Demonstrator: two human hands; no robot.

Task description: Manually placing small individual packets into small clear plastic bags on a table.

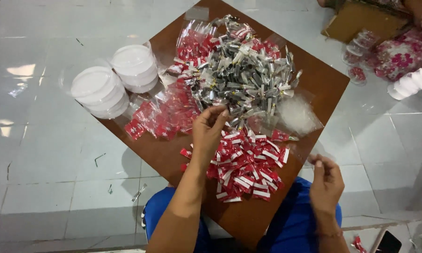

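The left hand (210, 125) is pinching silver-wrapped sweets (243, 75) from the far heap on the brown square counter (314, 79), while the right hand (325, 180), fingers curled at the near right edge, is gripping a clear plastic bag (314, 152), likely needing opening next.

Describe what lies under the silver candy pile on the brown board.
Under the silver candy pile lie clear plastic bags and red candy packets, all on the brown board. The pile hides whatever sits beneath its middle.
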